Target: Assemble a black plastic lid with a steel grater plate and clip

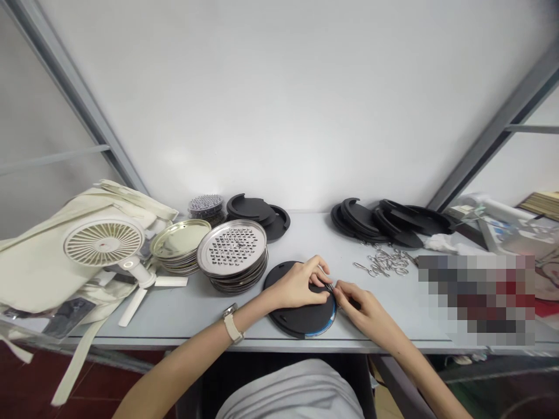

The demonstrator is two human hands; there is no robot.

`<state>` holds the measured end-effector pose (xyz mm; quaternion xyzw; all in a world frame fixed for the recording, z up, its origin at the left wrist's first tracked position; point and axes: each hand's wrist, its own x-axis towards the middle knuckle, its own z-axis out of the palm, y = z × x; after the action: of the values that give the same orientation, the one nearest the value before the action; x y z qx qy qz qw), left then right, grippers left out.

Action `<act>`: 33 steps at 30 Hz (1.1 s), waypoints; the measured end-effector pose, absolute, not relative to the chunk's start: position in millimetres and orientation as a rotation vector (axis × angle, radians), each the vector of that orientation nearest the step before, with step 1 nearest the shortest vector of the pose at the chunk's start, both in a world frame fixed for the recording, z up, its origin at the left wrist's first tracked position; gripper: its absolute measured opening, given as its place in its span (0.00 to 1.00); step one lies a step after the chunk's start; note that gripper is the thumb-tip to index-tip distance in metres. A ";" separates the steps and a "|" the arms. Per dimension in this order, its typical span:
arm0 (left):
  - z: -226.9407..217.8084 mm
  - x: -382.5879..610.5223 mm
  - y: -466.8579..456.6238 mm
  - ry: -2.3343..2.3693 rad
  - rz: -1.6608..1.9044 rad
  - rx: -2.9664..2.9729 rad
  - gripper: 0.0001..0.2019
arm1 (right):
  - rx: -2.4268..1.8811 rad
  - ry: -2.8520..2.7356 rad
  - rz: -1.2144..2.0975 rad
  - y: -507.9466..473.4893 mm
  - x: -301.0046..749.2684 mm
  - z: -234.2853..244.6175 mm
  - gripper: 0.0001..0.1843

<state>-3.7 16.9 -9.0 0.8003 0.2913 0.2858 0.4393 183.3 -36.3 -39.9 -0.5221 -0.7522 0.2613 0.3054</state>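
A round black lid [301, 317] lies flat on the grey table [196, 305] in front of me, with a shiny rim showing at its lower right. My left hand [301, 285] rests on top of the lid, fingers curled, pinching at its right edge. My right hand [360, 305] meets it there, fingers pinched round a small metal piece [329, 286] at the lid's edge. A pale watch sits on my left wrist.
Stacks of perforated metal discs [232, 250] and plain gold-toned discs [180, 241] stand left of the lid. Black lids pile up at the back [257, 210] and back right [388, 218]. Loose metal clips [384, 262] lie right. A white fan [105, 241] sits on a cloth bag [39, 256].
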 end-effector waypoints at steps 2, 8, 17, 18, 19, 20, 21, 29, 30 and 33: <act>-8.4 -3.8 16.8 0.724 0.709 1.993 0.19 | -1.385 -1.987 0.687 -36.4 182.6 -39.8 0.18; -6.2 -4.3 15.8 0.742 0.708 1.987 0.15 | -1.381 -1.952 0.723 -37.4 182.7 -39.8 0.16; -5.5 -4.1 15.1 0.745 0.727 1.977 0.14 | -1.375 -1.929 0.740 -39.0 181.5 -36.2 0.16; -5.6 -4.1 15.1 0.747 0.727 1.976 0.14 | -1.381 -1.933 0.732 -39.4 181.5 -35.6 0.16; -5.6 -4.0 15.1 0.748 0.725 1.975 0.14 | -1.387 -1.938 0.722 -39.8 181.4 -35.1 0.16; -5.6 -4.0 15.1 0.749 0.722 1.972 0.14 | -1.392 -1.944 0.711 -40.0 181.5 -34.6 0.16; -5.5 -4.0 15.0 0.748 0.719 1.969 0.15 | -1.396 -1.948 0.698 -40.1 181.5 -34.3 0.17; -4.4 -4.5 14.7 0.750 0.707 1.970 0.15 | -1.371 -2.002 0.643 -38.0 181.7 -34.5 0.18; -4.2 -4.6 14.7 0.748 0.703 1.972 0.15 | -1.368 -2.008 0.644 -37.9 182.0 -34.9 0.18; -4.0 -4.7 14.8 0.743 0.711 1.979 0.14 | -1.364 -2.009 0.647 -38.1 182.8 -35.9 0.18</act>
<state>-4.7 14.8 -4.0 0.7967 0.2991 0.2862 0.4403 182.8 -38.1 -35.9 -0.5163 -0.7602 0.2447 0.3092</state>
